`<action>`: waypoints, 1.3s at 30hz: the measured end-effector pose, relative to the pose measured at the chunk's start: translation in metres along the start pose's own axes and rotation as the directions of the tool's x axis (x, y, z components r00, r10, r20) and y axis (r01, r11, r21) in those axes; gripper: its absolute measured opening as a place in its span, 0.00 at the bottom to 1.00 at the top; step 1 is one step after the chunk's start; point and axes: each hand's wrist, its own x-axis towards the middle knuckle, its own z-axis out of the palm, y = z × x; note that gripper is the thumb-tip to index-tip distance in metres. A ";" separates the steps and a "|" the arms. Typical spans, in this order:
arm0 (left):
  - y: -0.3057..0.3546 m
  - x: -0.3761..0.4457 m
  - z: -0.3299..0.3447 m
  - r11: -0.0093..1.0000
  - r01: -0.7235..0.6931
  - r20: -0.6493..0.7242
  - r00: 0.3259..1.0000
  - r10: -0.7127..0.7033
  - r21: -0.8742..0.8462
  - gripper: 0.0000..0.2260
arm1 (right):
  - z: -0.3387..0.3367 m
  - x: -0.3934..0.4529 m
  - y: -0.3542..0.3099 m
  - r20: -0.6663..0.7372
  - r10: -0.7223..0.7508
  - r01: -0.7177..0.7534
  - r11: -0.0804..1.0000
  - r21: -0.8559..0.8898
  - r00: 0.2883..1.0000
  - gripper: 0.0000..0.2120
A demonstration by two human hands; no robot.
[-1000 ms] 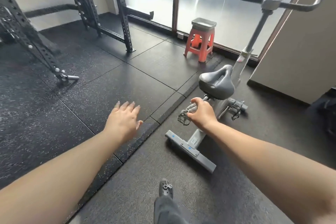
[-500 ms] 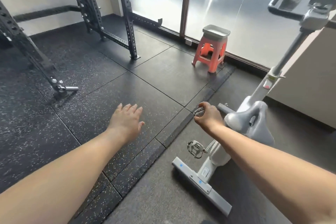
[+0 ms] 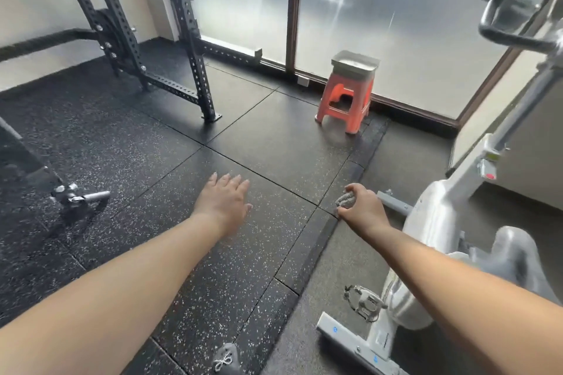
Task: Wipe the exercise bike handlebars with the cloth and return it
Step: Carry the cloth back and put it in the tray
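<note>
Bunched into a tight grey wad, the cloth (image 3: 345, 200) is gripped in the clenched right hand (image 3: 361, 206), which is held out over the dark rubber floor (image 3: 170, 161), just left of the white exercise bike (image 3: 432, 222). The left hand (image 3: 224, 202) is stretched forward, fingers spread and grasping nothing. The bike's black handlebars (image 3: 505, 36) are seen at the upper right, well apart from the cloth. A grey tray (image 3: 355, 62) is set on an orange stool (image 3: 345, 106) by the frosted window. A black steel rack (image 3: 170, 39) is stood at the left. No writing can be read on the bike.
</note>
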 end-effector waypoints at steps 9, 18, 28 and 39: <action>-0.091 0.130 -0.019 0.982 -0.180 -0.055 0.982 0.183 0.053 0.27 | 0.015 0.091 -0.074 -0.128 0.170 -0.155 0.981 0.115 0.977 0.24; -0.094 0.268 -0.046 0.959 -0.279 -0.081 0.956 0.281 0.038 0.27 | 0.005 0.207 -0.095 -0.187 0.220 -0.203 0.973 0.107 0.957 0.21; -0.092 0.460 -0.111 0.966 -0.258 -0.128 0.958 0.255 -0.011 0.27 | -0.038 0.392 -0.121 -0.197 0.070 -0.063 0.997 0.041 0.978 0.08; -0.093 0.613 -0.136 0.943 -0.331 -0.109 0.938 0.328 -0.015 0.26 | -0.052 0.541 -0.141 -0.206 0.125 -0.135 0.990 -0.032 0.970 0.09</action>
